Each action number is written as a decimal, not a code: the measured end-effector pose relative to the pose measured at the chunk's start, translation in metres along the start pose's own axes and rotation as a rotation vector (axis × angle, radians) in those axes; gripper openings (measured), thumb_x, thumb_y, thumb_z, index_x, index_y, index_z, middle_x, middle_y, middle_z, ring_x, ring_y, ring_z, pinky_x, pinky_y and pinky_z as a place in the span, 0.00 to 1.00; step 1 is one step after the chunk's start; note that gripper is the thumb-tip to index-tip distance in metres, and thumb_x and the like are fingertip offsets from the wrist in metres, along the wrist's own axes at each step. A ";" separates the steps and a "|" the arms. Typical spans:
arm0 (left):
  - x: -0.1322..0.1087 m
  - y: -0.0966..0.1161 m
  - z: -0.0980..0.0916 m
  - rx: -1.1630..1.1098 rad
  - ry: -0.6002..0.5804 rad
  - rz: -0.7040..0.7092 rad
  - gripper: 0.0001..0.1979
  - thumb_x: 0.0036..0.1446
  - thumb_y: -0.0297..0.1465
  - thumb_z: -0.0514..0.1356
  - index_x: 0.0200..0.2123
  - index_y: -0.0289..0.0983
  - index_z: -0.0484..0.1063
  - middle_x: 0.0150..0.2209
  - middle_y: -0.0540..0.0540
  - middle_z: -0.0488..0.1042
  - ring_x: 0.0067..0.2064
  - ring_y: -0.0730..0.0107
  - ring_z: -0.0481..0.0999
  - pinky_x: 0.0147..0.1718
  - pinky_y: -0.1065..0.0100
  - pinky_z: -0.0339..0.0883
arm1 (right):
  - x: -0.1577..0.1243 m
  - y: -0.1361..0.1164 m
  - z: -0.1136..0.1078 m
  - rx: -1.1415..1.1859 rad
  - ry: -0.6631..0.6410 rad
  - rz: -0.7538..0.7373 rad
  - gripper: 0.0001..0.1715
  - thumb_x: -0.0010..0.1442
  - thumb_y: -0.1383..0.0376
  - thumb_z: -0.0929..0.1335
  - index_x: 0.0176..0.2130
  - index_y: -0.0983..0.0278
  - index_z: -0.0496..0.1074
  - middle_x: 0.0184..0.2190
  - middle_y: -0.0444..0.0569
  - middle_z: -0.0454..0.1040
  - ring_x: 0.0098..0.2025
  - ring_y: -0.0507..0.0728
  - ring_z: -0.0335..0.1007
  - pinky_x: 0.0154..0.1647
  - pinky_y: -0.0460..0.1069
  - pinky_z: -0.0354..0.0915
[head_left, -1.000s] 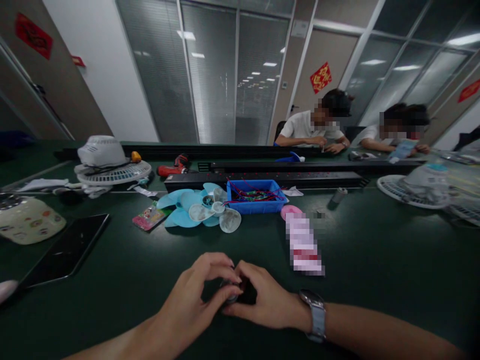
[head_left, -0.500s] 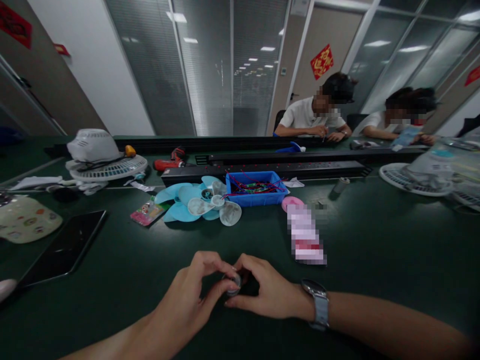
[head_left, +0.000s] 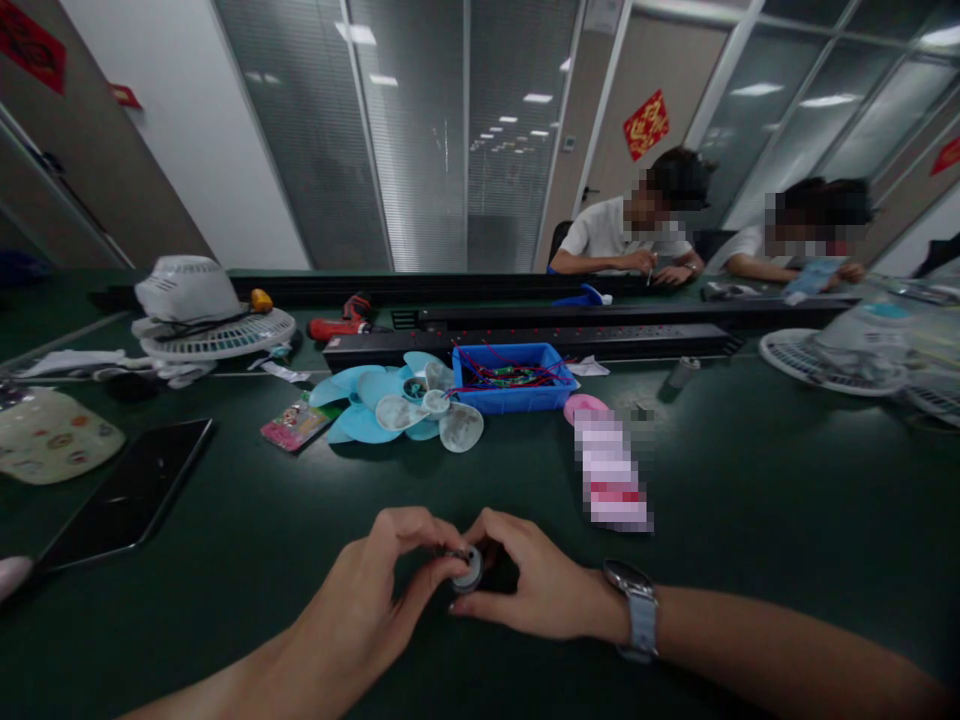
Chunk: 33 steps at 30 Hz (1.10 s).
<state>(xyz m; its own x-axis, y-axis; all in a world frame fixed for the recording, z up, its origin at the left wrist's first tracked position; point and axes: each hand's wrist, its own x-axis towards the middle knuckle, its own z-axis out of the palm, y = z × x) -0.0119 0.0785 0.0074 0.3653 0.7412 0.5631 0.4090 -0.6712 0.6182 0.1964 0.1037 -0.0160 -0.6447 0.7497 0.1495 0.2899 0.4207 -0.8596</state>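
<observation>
Working from the far left of my view, I have a cream, rounded, patterned casing (head_left: pixel 56 437) at the table's left side and, nearer, a glossy black flat panel (head_left: pixel 131 495). Farther back sits a white plastic fan housing (head_left: pixel 184 292) on a round grille. A pink-and-green flat packet (head_left: pixel 292 423) comes next, with a red-and-black power drill (head_left: pixel 337 328) beyond it, then light-blue plastic fan blades (head_left: pixel 364 415) beside a translucent greyish three-bladed fan (head_left: pixel 461 428).

Near the middle, my left hand (head_left: pixel 379 565) pinches a small round grey part (head_left: pixel 468 572) between thumb and fingertips, just above or against the dark green tabletop (head_left: pixel 750 520); I can't tell which. Beyond it stands a blue plastic tray (head_left: pixel 517 403) holding red and blue wires. My right hand (head_left: pixel 544 580) curves around the part's right side, thumb and forefinger spread; whether they press on it I can't tell.

I judge this handling to be under way: the part is in hand, not set down and released. I see no clear sign of what is finished on it or what remains.

Farther right lie a blurred pink strip-shaped item (head_left: pixel 611 470) and an upright small grey metal cylinder (head_left: pixel 684 373), untouched.
</observation>
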 end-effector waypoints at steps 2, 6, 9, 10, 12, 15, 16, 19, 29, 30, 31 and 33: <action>0.000 0.002 0.000 0.054 -0.009 0.017 0.09 0.65 0.29 0.57 0.46 0.43 0.61 0.36 0.49 0.78 0.35 0.67 0.84 0.33 0.69 0.80 | 0.000 0.000 0.000 0.004 -0.002 -0.007 0.23 0.53 0.55 0.76 0.41 0.64 0.68 0.36 0.46 0.72 0.36 0.53 0.69 0.35 0.47 0.65; 0.003 0.004 0.001 0.152 -0.028 0.018 0.05 0.66 0.31 0.55 0.45 0.43 0.62 0.36 0.49 0.78 0.34 0.67 0.84 0.31 0.69 0.80 | -0.001 0.001 0.000 0.005 -0.010 -0.006 0.22 0.53 0.55 0.75 0.41 0.64 0.68 0.36 0.45 0.72 0.36 0.53 0.69 0.35 0.47 0.65; 0.005 0.002 0.001 0.137 -0.044 0.002 0.05 0.65 0.30 0.55 0.44 0.43 0.61 0.36 0.49 0.78 0.34 0.68 0.84 0.30 0.71 0.79 | -0.001 0.001 0.000 -0.002 -0.007 -0.013 0.22 0.53 0.55 0.75 0.41 0.64 0.68 0.36 0.45 0.72 0.36 0.53 0.69 0.35 0.47 0.65; 0.005 0.002 0.001 0.108 -0.043 -0.003 0.07 0.65 0.29 0.56 0.44 0.43 0.61 0.36 0.50 0.79 0.35 0.68 0.84 0.31 0.72 0.79 | -0.001 0.001 0.000 -0.004 -0.006 -0.013 0.22 0.53 0.54 0.75 0.41 0.64 0.68 0.36 0.45 0.72 0.36 0.53 0.69 0.35 0.47 0.65; 0.005 0.002 0.001 0.048 -0.029 -0.020 0.11 0.63 0.27 0.58 0.46 0.43 0.59 0.36 0.50 0.79 0.36 0.68 0.84 0.33 0.72 0.80 | -0.001 0.001 0.000 -0.006 -0.005 -0.010 0.23 0.53 0.54 0.75 0.41 0.63 0.68 0.36 0.45 0.72 0.36 0.53 0.69 0.35 0.47 0.65; 0.004 0.003 0.000 0.011 0.001 -0.045 0.15 0.61 0.25 0.59 0.46 0.44 0.58 0.36 0.50 0.80 0.36 0.67 0.84 0.35 0.71 0.80 | -0.001 0.000 -0.001 -0.003 -0.007 -0.007 0.23 0.53 0.54 0.75 0.41 0.63 0.67 0.36 0.45 0.71 0.36 0.53 0.69 0.35 0.47 0.65; 0.004 0.003 0.001 0.005 -0.003 -0.047 0.15 0.60 0.25 0.60 0.46 0.44 0.59 0.36 0.50 0.80 0.36 0.67 0.84 0.35 0.70 0.80 | -0.001 0.000 -0.001 -0.005 -0.007 -0.008 0.23 0.53 0.55 0.75 0.41 0.63 0.67 0.36 0.45 0.71 0.36 0.53 0.69 0.35 0.47 0.65; 0.004 0.005 0.003 -0.034 -0.050 -0.047 0.13 0.61 0.24 0.59 0.45 0.43 0.60 0.35 0.50 0.80 0.37 0.66 0.84 0.33 0.70 0.80 | -0.001 0.000 -0.001 -0.020 -0.012 -0.008 0.22 0.53 0.55 0.75 0.41 0.63 0.67 0.37 0.46 0.72 0.36 0.53 0.69 0.36 0.48 0.65; 0.011 0.007 -0.004 -0.041 -0.139 -0.166 0.16 0.57 0.26 0.63 0.46 0.40 0.62 0.39 0.47 0.80 0.41 0.64 0.83 0.42 0.65 0.76 | -0.001 0.004 0.001 -0.047 0.003 -0.028 0.22 0.53 0.54 0.75 0.40 0.62 0.65 0.36 0.44 0.70 0.36 0.53 0.67 0.36 0.48 0.64; 0.011 0.007 -0.004 -0.043 -0.149 -0.168 0.17 0.57 0.26 0.62 0.48 0.40 0.62 0.40 0.46 0.80 0.43 0.63 0.82 0.44 0.64 0.75 | -0.001 0.004 0.002 -0.050 0.005 -0.032 0.22 0.53 0.54 0.75 0.39 0.62 0.65 0.36 0.44 0.70 0.36 0.53 0.67 0.36 0.48 0.64; 0.010 0.007 -0.004 -0.043 -0.161 -0.161 0.19 0.57 0.26 0.62 0.50 0.40 0.61 0.41 0.45 0.80 0.45 0.62 0.81 0.46 0.62 0.74 | -0.001 0.003 0.001 -0.052 0.006 -0.032 0.22 0.54 0.54 0.74 0.39 0.62 0.65 0.36 0.45 0.70 0.36 0.53 0.67 0.36 0.48 0.64; 0.008 0.005 -0.002 -0.028 -0.178 -0.140 0.22 0.55 0.26 0.63 0.52 0.41 0.61 0.46 0.43 0.79 0.50 0.59 0.79 0.50 0.58 0.72 | 0.000 0.003 0.001 -0.059 -0.001 -0.023 0.21 0.54 0.55 0.74 0.39 0.63 0.65 0.36 0.46 0.70 0.35 0.53 0.67 0.35 0.48 0.64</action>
<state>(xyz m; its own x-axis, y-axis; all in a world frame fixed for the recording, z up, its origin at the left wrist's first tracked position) -0.0089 0.0807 0.0164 0.4497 0.8144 0.3668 0.4439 -0.5601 0.6995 0.1965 0.1041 -0.0193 -0.6524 0.7388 0.1688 0.3160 0.4677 -0.8254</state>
